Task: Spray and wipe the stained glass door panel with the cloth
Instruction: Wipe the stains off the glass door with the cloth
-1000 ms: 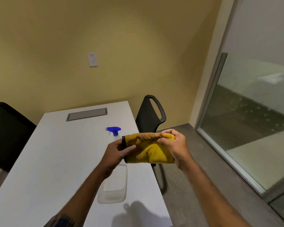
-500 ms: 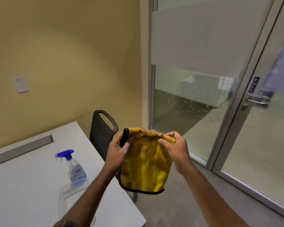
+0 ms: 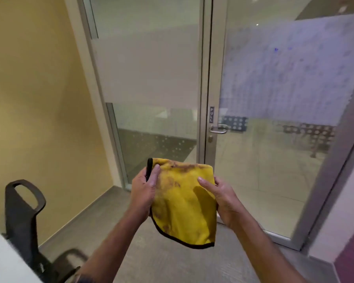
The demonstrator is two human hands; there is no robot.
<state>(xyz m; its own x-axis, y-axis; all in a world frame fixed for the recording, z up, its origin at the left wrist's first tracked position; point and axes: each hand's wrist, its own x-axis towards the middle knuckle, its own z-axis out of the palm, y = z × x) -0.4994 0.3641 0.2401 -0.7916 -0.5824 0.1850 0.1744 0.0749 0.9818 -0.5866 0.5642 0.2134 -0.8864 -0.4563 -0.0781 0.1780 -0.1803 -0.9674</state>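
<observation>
A white surface [image 3: 2, 262] corner and a black chair [image 3: 23, 211] stand by the yellow wall [image 3: 29, 99], with the glass door panel [image 3: 274, 160] ahead. The left grip [image 3: 145, 193] and right grip [image 3: 223, 199] each pinch a side edge of the hanging yellow cloth [image 3: 184, 211].

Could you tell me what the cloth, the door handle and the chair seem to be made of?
The cloth looks like soft yellow fabric, likely microfibre: matte and fuzzy, with a black hem and brown stains, and it drapes in folds.
The handle is metal, probably brushed steel, judging by its silvery sheen.
The chair is apparently moulded black plastic, smooth and matte, with a cut-out grip.
</observation>
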